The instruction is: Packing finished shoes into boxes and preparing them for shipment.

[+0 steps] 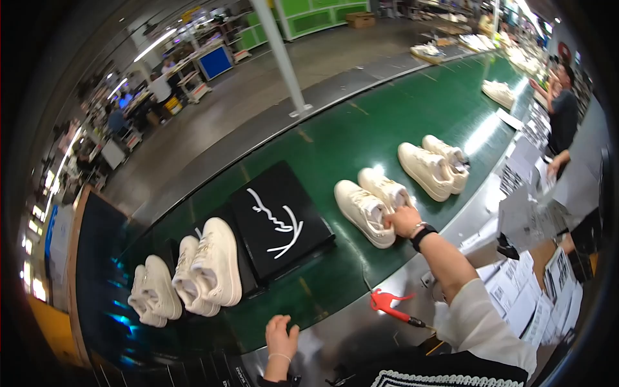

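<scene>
Right hand (404, 220) was closed on the heel end of a cream sneaker (362, 212), one of a pair sitting mid-way along the green conveyor belt (361, 138). Left hand (281, 337) just rested open, fingers spread, on the belt's near edge, holding nothing. Black shoebox lid (278, 219) lay between that pair and another pair of sneakers (207, 266) off to the left.
</scene>
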### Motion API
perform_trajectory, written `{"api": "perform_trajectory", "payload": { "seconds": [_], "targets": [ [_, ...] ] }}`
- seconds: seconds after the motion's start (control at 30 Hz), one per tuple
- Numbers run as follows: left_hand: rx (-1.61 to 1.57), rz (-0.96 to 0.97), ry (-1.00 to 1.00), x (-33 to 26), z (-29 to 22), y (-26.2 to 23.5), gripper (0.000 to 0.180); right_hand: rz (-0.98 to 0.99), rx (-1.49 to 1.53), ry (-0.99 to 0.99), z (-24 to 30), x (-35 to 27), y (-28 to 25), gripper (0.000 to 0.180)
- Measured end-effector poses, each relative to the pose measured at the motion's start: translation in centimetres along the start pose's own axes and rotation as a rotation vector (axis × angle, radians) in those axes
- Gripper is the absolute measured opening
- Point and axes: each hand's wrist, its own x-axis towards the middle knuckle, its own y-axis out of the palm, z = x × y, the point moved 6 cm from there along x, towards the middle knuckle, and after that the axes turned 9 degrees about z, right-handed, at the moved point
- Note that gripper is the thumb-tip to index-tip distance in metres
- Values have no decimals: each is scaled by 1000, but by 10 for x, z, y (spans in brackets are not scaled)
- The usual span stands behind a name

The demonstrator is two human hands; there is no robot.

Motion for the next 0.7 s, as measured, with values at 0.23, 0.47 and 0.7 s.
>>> {"api": "perform_trajectory", "payload": {
  "seconds": [0.23,0.47,0.7],
  "targets": [
    [-206,89,-338,-74,43,28,32,-413,635,-111,43,-34,-76,39],
    [-355,-67,-292,-77,14,5,23,-665,319,-482,201,-59,-118,24],
    [-274,-37,-177,-88,-9,-19,30,-614,-7,-687,282,-63,-91,35]
  ]
}}
